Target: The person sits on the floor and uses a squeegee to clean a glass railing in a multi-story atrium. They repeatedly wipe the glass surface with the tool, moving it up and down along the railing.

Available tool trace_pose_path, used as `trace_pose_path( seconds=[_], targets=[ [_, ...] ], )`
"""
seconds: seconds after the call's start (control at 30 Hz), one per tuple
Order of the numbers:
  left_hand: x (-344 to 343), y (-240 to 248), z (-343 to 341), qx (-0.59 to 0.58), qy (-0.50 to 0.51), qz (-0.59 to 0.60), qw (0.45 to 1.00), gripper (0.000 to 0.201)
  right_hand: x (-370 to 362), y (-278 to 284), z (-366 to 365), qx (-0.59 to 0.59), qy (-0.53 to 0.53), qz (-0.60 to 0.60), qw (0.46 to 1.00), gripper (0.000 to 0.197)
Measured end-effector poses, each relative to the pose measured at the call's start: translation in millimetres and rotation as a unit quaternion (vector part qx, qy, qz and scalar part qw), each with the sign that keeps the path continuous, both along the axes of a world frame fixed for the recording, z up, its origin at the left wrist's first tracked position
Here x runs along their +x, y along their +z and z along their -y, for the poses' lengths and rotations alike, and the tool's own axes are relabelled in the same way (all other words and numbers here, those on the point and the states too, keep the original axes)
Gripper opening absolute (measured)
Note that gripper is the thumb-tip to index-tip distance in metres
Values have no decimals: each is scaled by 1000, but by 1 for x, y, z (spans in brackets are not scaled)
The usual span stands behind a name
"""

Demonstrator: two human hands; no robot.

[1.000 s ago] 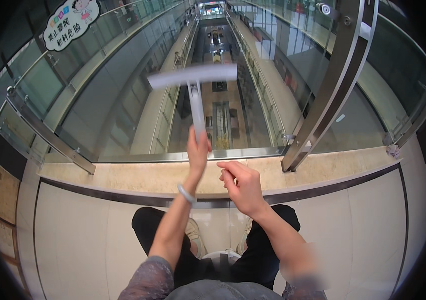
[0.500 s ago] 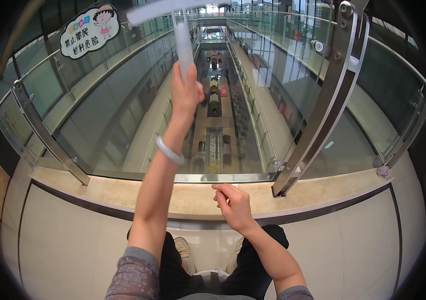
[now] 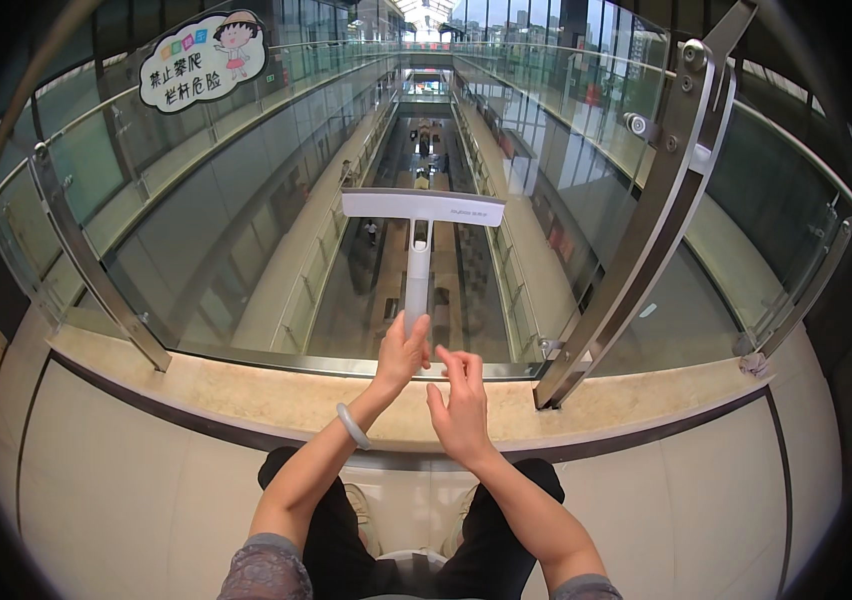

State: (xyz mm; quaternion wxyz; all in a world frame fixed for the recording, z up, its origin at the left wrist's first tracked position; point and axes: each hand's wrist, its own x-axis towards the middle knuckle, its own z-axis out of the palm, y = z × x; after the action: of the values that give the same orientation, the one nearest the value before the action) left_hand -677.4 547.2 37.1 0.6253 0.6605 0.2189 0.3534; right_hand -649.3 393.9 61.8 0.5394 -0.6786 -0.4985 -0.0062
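White squeegee (image 3: 421,232) gripped by left hand (image 3: 403,352) on glass railing (image 3: 246,250); right hand (image 3: 459,405) open, empty.

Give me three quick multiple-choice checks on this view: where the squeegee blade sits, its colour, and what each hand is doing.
1. Where is the blade of the squeegee?
A. flat on the floor
B. up against the glass railing panel
C. on the stone ledge

2. What colour is the squeegee?
A. white
B. red
C. black

3. How are the hands placed?
A. both off the handle
B. right hand alone holds it
C. left hand holds the handle, right hand open beside it

Key: 1 B, the blade lies across the glass, well above the ledge. 2 A, blade and handle are white. 3 C, left fingers wrap the handle's lower end; the right hand holds nothing.
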Motion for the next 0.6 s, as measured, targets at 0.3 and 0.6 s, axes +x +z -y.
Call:
trace_pose_path(
  seconds=[0.3,0.6],
  targets=[
    [5,-39,-6,117,-80,-28,989,46,17,-37,-50,33,-15,76,996,65],
    [-17,-12,-4,209,6,-20,978,54,9,-22,-49,30,-30,-184,982,57]
  ],
)
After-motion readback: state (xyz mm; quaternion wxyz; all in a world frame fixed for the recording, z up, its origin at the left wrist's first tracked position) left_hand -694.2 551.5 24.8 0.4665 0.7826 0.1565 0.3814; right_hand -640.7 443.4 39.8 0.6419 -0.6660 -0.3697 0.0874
